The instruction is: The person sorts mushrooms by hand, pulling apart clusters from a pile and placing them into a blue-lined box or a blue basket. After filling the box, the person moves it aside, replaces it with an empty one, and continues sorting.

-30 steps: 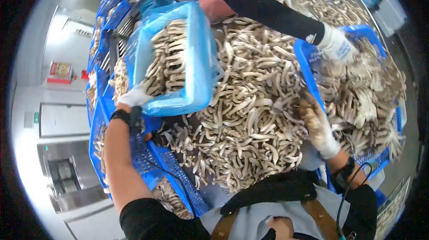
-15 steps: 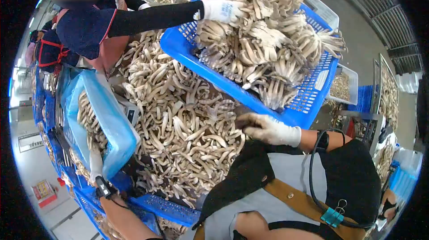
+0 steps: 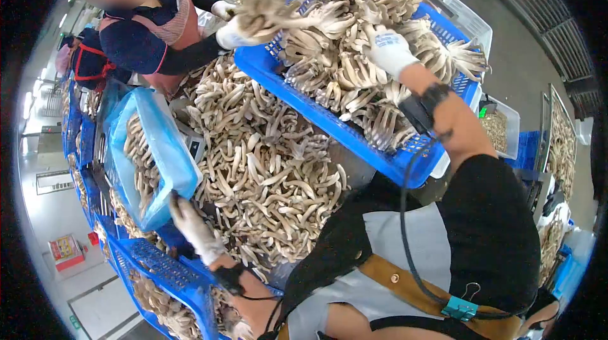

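Note:
My right hand [image 3: 390, 51], in a white glove, reaches into the big blue basket [image 3: 342, 131] with its fingers on a cluster of mushrooms [image 3: 354, 70]; the fingertips are partly hidden among the stems. Gloved too, my left hand [image 3: 193, 226] is beside the near corner of the bin lined with blue plastic [image 3: 180, 156], which holds loose mushrooms [image 3: 140, 159]. Its fingers look extended, with nothing seen in them. Between my hands lies a wide pile of separated mushrooms [image 3: 253, 169] on the table.
Across the table a co-worker [image 3: 145, 42] holds a mushroom cluster [image 3: 266, 10] over the basket's left end. Lower left is another blue basket [image 3: 158, 264] with mushrooms. A white crate [image 3: 506, 128] stands at the right. A cable runs from my right wrist.
My right hand has moved from the table edge up into the big basket. My left hand has left the lined bin's inside and come nearer. The co-worker's hand has lifted a cluster leftward.

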### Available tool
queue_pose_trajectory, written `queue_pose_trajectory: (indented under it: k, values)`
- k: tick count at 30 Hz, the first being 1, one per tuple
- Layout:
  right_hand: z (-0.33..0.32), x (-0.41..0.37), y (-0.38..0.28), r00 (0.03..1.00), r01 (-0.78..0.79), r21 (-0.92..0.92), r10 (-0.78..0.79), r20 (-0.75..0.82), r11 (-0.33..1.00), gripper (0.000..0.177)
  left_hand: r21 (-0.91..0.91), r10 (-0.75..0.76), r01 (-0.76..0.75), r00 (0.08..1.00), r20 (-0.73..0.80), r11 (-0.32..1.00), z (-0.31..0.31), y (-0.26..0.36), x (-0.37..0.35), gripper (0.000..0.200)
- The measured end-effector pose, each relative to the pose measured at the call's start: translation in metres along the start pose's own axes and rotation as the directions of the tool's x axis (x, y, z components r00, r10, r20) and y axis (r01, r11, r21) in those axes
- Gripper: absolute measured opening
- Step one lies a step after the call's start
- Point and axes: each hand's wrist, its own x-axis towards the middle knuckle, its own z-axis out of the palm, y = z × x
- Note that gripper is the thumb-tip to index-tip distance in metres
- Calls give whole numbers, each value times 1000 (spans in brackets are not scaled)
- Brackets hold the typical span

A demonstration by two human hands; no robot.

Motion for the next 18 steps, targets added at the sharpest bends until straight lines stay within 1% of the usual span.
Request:
queue_pose_trajectory:
  k: [1,2,3,4,5,6,8,9,10,12,14,15,16,17,18]
  values:
    - [10,14,0,989,-62,-54,69,132,997,52,96,40,-43,999,33,994,10,-2,-24,44]
    - [15,21,-2,955,-117,-116,143,259,986,54,232,75,-101,990,119,968,15,1,-46,45]
    - [14,22,-7,950,-140,-119,168,265,983,54,193,-4,-34,981,193,981,16,3,-69,47]
    - [12,22,-13,943,-162,-122,190,272,979,53,158,-13,-27,968,251,987,15,1,-85,48]
    - [11,22,-17,937,-180,-129,210,280,975,53,102,-76,48,955,288,994,11,3,-103,49]
    - [14,25,-17,933,-172,-126,203,297,977,49,46,-135,127,935,327,991,6,7,-118,49]
    - [28,38,-5,929,-156,-122,187,320,980,41,84,-154,134,937,313,987,-2,9,-141,52]
    - [36,43,1,938,-173,-83,190,291,981,37,131,-126,92,952,280,987,-8,-8,-148,56]
    - [36,40,2,971,-158,-6,157,178,987,31,65,-172,160,944,283,985,-14,-19,-152,57]
    - [24,41,11,940,-163,26,147,307,986,43,45,-151,144,958,243,988,-22,-37,-162,57]
    - [11,24,17,968,-119,97,94,231,988,64,2,-177,181,960,216,984,-27,-27,-168,58]
    - [1,16,20,959,-118,99,88,270,988,82,-3,-207,211,958,199,977,-27,-9,-171,58]
    - [-1,10,26,976,-72,149,39,212,986,83,-7,-238,243,953,186,970,-28,0,-174,58]
    - [-2,0,33,997,14,219,-31,74,976,79,37,-178,174,967,181,984,-30,-6,-175,57]
    - [-10,-16,34,994,101,279,-85,-66,955,75,69,-177,166,966,191,984,-33,-9,-176,57]
